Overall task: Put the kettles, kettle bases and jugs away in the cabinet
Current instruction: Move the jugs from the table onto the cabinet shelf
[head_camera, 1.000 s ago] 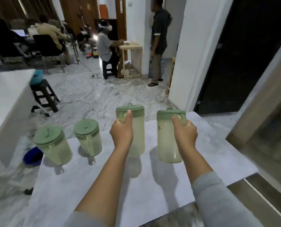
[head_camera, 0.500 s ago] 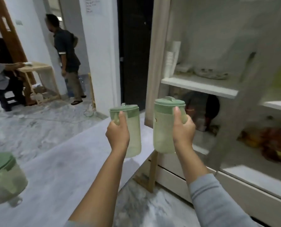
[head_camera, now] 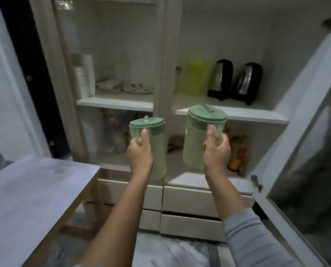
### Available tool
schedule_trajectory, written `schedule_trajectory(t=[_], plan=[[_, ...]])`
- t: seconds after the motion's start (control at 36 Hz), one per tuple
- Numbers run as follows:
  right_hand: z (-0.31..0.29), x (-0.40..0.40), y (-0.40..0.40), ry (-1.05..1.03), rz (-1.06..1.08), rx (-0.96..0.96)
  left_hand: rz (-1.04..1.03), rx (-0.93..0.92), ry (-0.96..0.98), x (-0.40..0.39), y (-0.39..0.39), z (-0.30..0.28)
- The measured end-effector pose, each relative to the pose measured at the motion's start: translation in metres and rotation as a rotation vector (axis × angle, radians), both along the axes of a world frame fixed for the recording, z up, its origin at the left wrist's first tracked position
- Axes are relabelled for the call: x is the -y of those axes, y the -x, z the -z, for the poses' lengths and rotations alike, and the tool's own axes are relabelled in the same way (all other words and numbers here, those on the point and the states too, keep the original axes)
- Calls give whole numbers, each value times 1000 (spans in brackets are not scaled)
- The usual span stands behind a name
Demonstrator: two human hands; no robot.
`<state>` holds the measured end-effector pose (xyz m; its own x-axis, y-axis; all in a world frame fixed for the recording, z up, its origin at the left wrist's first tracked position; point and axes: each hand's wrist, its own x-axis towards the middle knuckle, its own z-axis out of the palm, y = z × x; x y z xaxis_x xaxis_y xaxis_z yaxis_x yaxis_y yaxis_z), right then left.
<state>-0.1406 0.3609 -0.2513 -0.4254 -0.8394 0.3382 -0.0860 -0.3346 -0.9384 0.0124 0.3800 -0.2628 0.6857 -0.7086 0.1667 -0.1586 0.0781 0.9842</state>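
Observation:
I face the cabinet with a pale green lidded jug in each hand. My left hand (head_camera: 140, 153) grips the handle of the left jug (head_camera: 157, 149), held upright before the cabinet's centre post. My right hand (head_camera: 216, 151) grips the right jug (head_camera: 194, 139), slightly higher, in front of the open right compartment's shelf edge (head_camera: 257, 116). On that upper shelf stand two black-and-steel kettles (head_camera: 220, 79) (head_camera: 247, 82) and a yellow-green jug (head_camera: 196, 77).
The right cabinet door (head_camera: 305, 151) stands open at my right. The left compartment's glass door (head_camera: 106, 54) is closed, with plates and papers behind it. Colourful items (head_camera: 238, 153) sit on the lower right shelf. Drawers (head_camera: 189, 201) lie below. A grey table (head_camera: 35, 189) is at my left.
I have turned right from the table to face the cabinet, carrying both jugs. The jugs left on the table and the people in the room are out of view.

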Motion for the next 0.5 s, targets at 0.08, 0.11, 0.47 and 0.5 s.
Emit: schedule_trajectory(t=[0.08, 0.11, 0.47, 0.5], plan=[[-2, 6, 48, 15, 49, -10, 57, -5, 16, 14, 47, -3], [-2, 9, 61, 19, 65, -15, 72, -2, 22, 17, 60, -5], [-20, 57, 172, 61, 160, -7, 273, -31, 186, 86, 180, -36], [-22, 64, 177, 68, 164, -5, 281, -24, 193, 94, 187, -38]])
